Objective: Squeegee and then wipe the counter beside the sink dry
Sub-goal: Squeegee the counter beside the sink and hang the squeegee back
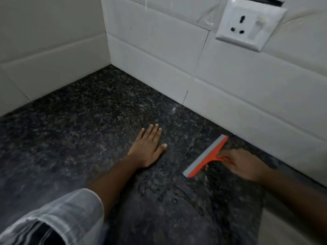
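A dark speckled granite counter (79,131) fills the lower view, running into a corner of white tiled walls. My right hand (246,163) grips the handle of an orange squeegee (206,156) with a grey blade; the blade rests on the counter close to the back wall. My left hand (149,146) lies flat on the counter, palm down, fingers together, holding nothing, just left of the squeegee. Water droplets (155,184) sit on the stone below and between the two hands. No cloth or sink shows.
White wall tiles (159,55) rise behind and to the left of the counter. A white socket with switch (247,25) is mounted on the back wall above the squeegee. A pale striped sleeve (58,216) covers my left upper arm at the bottom left.
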